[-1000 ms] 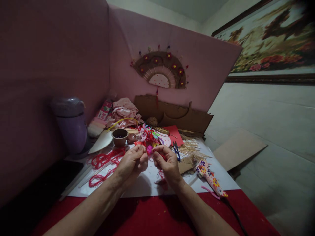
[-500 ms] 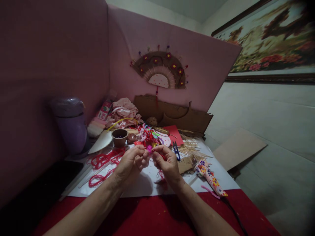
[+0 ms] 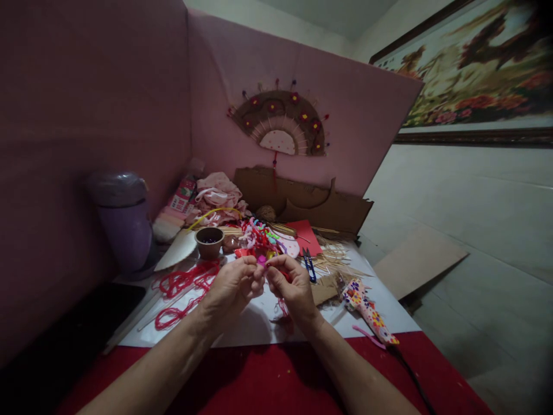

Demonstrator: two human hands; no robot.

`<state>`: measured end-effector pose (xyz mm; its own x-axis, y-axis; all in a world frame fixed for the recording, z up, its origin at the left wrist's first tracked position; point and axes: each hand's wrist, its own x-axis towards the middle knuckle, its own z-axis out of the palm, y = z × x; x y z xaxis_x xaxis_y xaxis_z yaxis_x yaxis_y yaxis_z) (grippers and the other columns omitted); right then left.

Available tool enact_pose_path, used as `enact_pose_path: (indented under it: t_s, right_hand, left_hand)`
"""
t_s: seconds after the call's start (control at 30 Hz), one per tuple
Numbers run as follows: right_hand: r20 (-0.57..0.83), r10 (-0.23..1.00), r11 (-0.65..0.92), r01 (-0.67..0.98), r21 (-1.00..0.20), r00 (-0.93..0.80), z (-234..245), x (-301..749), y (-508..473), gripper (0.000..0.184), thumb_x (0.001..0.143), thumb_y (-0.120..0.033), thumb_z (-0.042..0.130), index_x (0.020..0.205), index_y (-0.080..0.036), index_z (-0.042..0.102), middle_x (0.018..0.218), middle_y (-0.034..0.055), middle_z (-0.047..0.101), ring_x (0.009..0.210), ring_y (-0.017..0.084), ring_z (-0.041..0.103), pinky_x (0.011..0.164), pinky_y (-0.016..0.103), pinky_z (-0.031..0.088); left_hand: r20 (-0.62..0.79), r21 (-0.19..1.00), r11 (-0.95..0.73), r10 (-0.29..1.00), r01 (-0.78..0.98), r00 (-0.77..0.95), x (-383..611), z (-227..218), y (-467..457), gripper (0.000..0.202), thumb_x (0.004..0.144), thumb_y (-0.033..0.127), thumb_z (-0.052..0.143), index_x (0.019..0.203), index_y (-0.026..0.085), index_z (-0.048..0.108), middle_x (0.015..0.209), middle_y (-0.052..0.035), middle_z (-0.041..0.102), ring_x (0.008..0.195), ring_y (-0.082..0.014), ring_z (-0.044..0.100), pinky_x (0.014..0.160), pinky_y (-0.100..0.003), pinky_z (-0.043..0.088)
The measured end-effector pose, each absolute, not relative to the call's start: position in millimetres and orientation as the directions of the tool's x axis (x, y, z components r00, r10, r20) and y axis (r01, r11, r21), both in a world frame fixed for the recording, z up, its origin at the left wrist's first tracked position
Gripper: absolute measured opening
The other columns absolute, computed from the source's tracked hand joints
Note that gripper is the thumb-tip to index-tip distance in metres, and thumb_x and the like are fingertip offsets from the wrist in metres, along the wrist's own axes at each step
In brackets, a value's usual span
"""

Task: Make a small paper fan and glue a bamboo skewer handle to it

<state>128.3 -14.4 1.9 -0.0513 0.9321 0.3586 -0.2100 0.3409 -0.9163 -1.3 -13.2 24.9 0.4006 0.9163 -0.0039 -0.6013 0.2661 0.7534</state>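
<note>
My left hand [image 3: 237, 283] and my right hand [image 3: 294, 287] meet above the white sheet, fingertips almost touching. Both are closed in a pinch. A small magenta piece [image 3: 261, 260] shows at the left fingertips; whether they grip it I cannot tell. At the right thumb and forefinger sits a tiny dark red bit, maybe a bead. Red thread [image 3: 283, 308] hangs beneath my right hand, and more red shows inside its curled fingers. To the left lies a loose tangle of red cord [image 3: 173, 317].
Behind the hands stand a brown cup [image 3: 209, 249] with dark beads and a heap of coloured pipe cleaners [image 3: 254, 233]. Blue-handled snips [image 3: 309, 268] and a flower-patterned glue gun [image 3: 369, 314] lie on the right. A purple container [image 3: 125, 230] stands left. A decorated fan [image 3: 280, 118] hangs on the pink panel.
The hands keep almost the same pose. My left fingers have shifted very slightly, and the whole view has moved a touch.
</note>
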Motion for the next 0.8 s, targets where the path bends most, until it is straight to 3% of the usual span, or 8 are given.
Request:
enact_pose_path:
  t_s: [0.27, 0.63, 0.8]
  right_hand:
    - [0.358, 0.932, 0.337, -0.231, -0.913, -0.056, 1.9, 128.7, -14.8, 0.022, 0.072, -0.034, 0.067, 0.079, -0.017, 0.055, 0.056, -0.0052, 0.047, 0.041, 0.004, 0.033, 0.036, 0.017, 0.022]
    - [0.371, 0.927, 0.347, -0.243, -0.906, -0.057, 2.0, 128.9, -14.7, 0.02, 0.074, -0.032, 0.066, 0.079, -0.016, 0.055, 0.056, -0.0053, 0.048, 0.041, 0.004, 0.033, 0.037, 0.017, 0.023]
    - [0.363, 0.93, 0.341, -0.246, -0.907, -0.053, 1.3, 128.9, -14.1, 0.021, 0.073, -0.032, 0.067, 0.08, -0.016, 0.055, 0.058, -0.0046, 0.049, 0.042, 0.004, 0.034, 0.037, 0.017, 0.022]
  left_hand:
    - [0.026, 0.719, 0.243, 0.927, -0.651, 0.374, -1.2, 22.2, -12.5, 0.011, 0.07, 0.014, 0.061, 0.065, 0.013, 0.051, 0.059, 0.0023, 0.048, 0.051, -0.0054, 0.043, 0.049, -0.018, 0.035]
    - [0.063, 0.757, 0.244, 0.896, -0.606, 0.44, -2.4, 21.9, -13.0, 0.01, 0.068, 0.004, 0.052, 0.069, 0.014, 0.049, 0.06, 0.0022, 0.048, 0.048, -0.0054, 0.041, 0.045, -0.018, 0.03]
    - [0.055, 0.743, 0.248, 0.903, -0.621, 0.426, -2.8, 22.5, -11.9, 0.008, 0.07, 0.006, 0.053, 0.071, 0.013, 0.05, 0.063, 0.0012, 0.049, 0.052, -0.0059, 0.044, 0.048, -0.018, 0.033]
